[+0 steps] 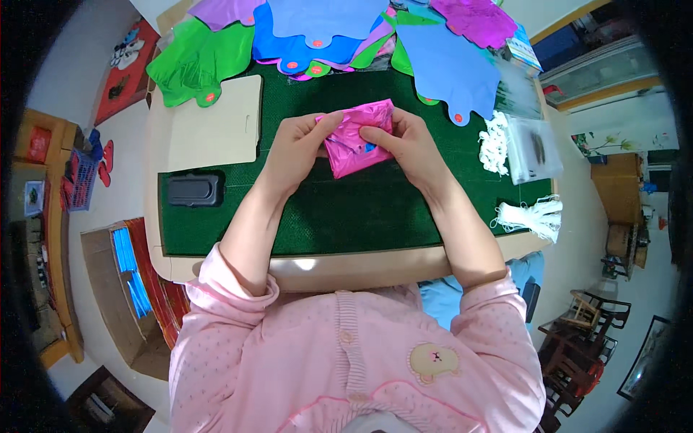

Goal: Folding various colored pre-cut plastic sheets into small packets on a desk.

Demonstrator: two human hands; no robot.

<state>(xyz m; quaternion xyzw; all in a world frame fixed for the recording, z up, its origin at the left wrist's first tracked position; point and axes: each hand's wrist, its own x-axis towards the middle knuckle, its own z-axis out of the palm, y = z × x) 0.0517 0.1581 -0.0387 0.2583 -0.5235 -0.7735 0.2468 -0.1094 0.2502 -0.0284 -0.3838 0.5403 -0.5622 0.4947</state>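
A shiny pink foil balloon [355, 138], flat and folded, is held over the green table mat [346, 209]. My left hand [296, 148] pinches its left edge near the top. My right hand [404, 144] grips its right side, fingers curled over the foil. A bit of blue shows between the folds. Both hands touch the same piece, close together at the middle of the mat.
Flat foil balloons in green [198, 61], blue [440, 65] and purple [480, 20] lie piled along the far edge. A beige board [216, 123] and a black case [193, 189] sit left. White small parts [494, 143], clear bags [534, 148] and white strings [533, 216] lie right.
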